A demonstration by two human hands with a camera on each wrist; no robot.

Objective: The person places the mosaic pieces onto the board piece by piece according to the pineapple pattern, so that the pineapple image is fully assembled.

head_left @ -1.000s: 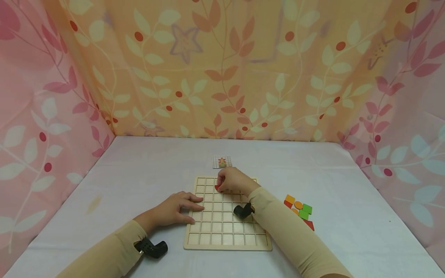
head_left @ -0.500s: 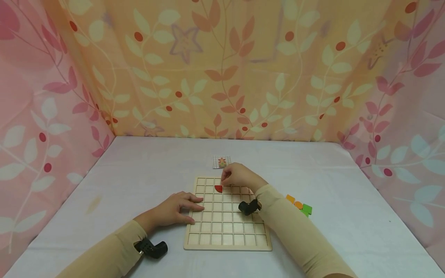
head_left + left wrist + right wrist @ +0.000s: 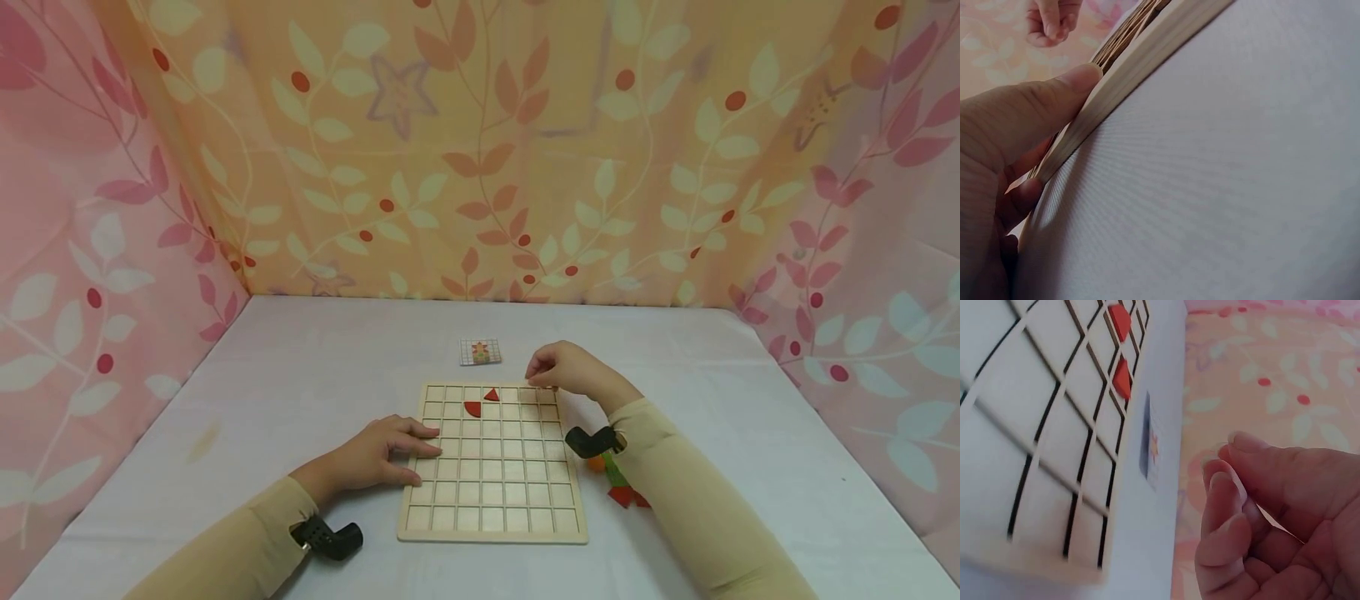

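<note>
A wooden grid board (image 3: 480,534) lies on the white table. On its upper part sit a red quarter-circle piece (image 3: 472,409) and, in the row above to the right, a red triangle piece (image 3: 491,395). My left hand (image 3: 375,454) rests at the board's left side, fingers over the edge; in the left wrist view its thumb (image 3: 1054,103) touches the rim. My right hand (image 3: 573,369) is over the board's far right corner. In the right wrist view its fingers (image 3: 1222,506) are loosely bent with nothing between them.
A small picture card (image 3: 480,352) with a coloured pattern on a grid lies beyond the board. Right of the board are several loose pieces, including a red one (image 3: 619,497) and an orange one (image 3: 596,464), partly hidden by my right sleeve (image 3: 690,492).
My right hand has let go of the red quarter circle and moved right across the board's far edge, uncovering the red triangle. My left hand has stayed in place.
</note>
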